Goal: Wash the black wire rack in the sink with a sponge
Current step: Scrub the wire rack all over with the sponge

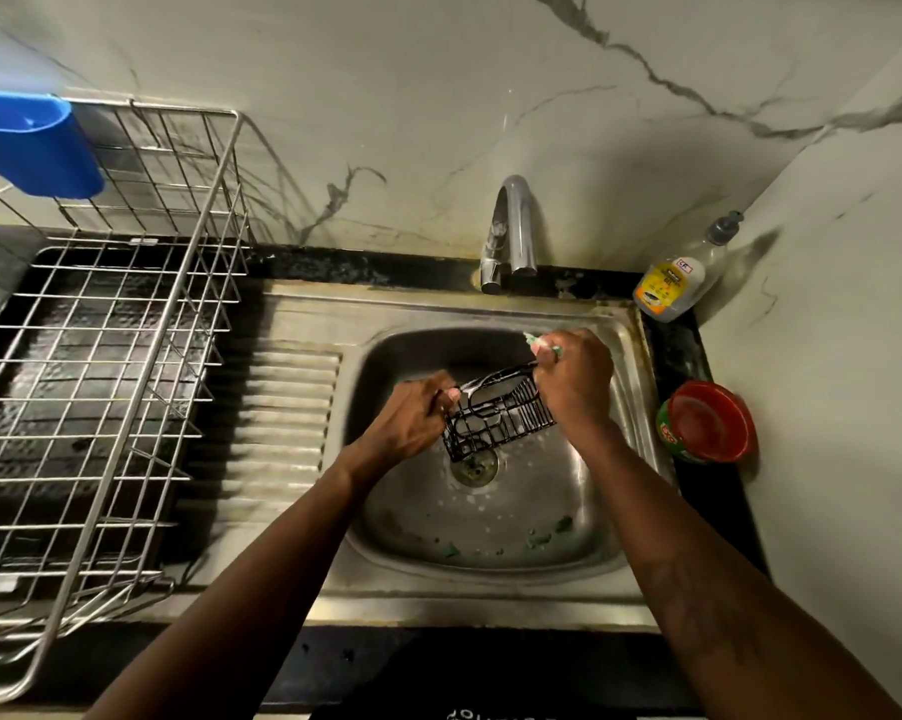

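A small black wire rack (498, 415) is held above the drain of the steel sink (490, 558), with white suds on its upper left wires. My left hand (412, 420) grips the rack's left end. My right hand (576, 379) is curled round a soapy green sponge (539, 346) and presses it against the rack's top right corner. Most of the sponge is hidden inside the fist.
A chrome tap (511, 231) stands behind the basin, no water running. A dish soap bottle (677, 278) and a red tub (711, 420) sit at the right. A large metal dish rack (100, 366) with a blue holder (33, 142) fills the left counter. Green scraps lie in the basin.
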Tool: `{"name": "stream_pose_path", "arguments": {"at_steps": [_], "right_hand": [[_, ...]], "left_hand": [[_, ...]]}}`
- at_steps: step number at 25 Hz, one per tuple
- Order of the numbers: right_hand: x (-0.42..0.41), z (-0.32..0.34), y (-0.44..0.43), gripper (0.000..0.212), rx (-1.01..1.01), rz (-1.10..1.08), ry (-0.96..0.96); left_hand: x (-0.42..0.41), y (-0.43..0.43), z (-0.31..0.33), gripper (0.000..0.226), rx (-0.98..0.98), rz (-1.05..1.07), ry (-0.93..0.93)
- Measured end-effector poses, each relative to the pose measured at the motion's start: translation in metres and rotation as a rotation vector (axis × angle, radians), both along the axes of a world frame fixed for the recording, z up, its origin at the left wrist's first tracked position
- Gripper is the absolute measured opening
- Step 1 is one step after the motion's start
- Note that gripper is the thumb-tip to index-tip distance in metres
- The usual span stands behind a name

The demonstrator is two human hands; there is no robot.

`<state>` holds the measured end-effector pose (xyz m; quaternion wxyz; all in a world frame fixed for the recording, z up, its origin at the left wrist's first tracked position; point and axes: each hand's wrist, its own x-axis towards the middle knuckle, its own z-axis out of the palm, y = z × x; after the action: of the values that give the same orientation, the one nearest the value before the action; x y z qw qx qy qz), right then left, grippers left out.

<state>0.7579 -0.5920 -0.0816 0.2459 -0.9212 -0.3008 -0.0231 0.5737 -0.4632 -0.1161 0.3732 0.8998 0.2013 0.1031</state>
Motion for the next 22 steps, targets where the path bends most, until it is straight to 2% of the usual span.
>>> {"name": "stream_pose_path", "arguments": {"at_steps": [2,5,7,9,12,13,15,18,22], "right_hand": [[-0.011,0.001,0.000,0.014,0.026,0.038,0.023],[-0.063,-0.006,0.005,0.022,0.084,0.398,0.044],[-0.071,-0.010,0.004,0.025,0.094,0.499,-0.014],[-0.056,-0.007,0.004,0.029,0.048,0.424,-0.065],[-0.021,0.004,-0.005,0.037,-0.027,0.075,0.039],[-0.014,0.004,-0.008,0.041,-0.031,0.025,0.059],[-0.019,0.001,-0.012,0.042,-0.033,0.073,0.063],[-0.058,-0.014,-0.008,0.041,-0.076,0.347,0.035],[-0.065,-0.017,-0.010,0.038,-0.056,0.530,-0.003]], "left_hand": [[0.004,-0.001,0.000,0.017,0.009,0.033,-0.005],[0.005,0.002,-0.002,0.011,0.011,0.033,-0.050],[0.005,0.002,-0.001,0.009,0.016,0.007,-0.056],[0.006,0.002,0.000,0.012,0.006,0.018,-0.033],[0.012,0.004,-0.002,0.020,-0.034,0.043,0.024],[0.015,0.005,-0.002,0.018,-0.043,0.054,0.042],[0.019,0.007,0.000,0.009,-0.053,0.087,0.068],[0.021,0.009,0.005,0.012,-0.051,0.113,0.089],[0.016,0.009,0.009,0.011,-0.032,0.096,0.087]]}}
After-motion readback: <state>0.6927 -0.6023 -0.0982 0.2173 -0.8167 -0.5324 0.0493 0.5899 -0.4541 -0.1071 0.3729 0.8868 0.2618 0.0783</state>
